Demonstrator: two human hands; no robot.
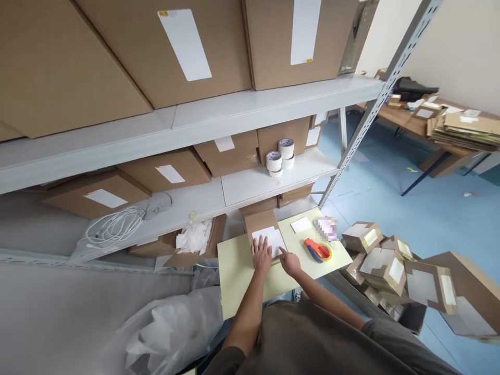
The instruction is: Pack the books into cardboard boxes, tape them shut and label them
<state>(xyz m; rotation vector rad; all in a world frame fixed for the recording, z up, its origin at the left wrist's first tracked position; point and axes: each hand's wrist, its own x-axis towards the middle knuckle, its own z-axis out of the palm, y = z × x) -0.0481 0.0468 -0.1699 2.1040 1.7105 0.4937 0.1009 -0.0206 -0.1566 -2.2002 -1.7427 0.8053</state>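
A small cardboard box (pixel 262 221) lies on the pale yellow tabletop (pixel 237 271), with a white label (pixel 276 239) on its top. My left hand (pixel 261 253) rests flat on the label, fingers spread. At the label's near right edge, my right hand (pixel 290 262) touches with its index finger stretched out. Its other fingers are curled, and whatever they may hold is hidden. To the right sits an orange and blue tape dispenser (pixel 314 252) with a yellow-edged roll. A white paper slip (pixel 301 224) and a blurred-out packet (pixel 326 227) lie behind it.
A metal shelf (pixel 258 104) with large cartons (pixel 219 52) overhangs the tabletop. On its middle level are tape rolls (pixel 274 160) and a coiled white cable (pixel 117 226). Small taped boxes (pixel 385 265) are piled at right; plastic wrapping (pixel 175 328) is at lower left.
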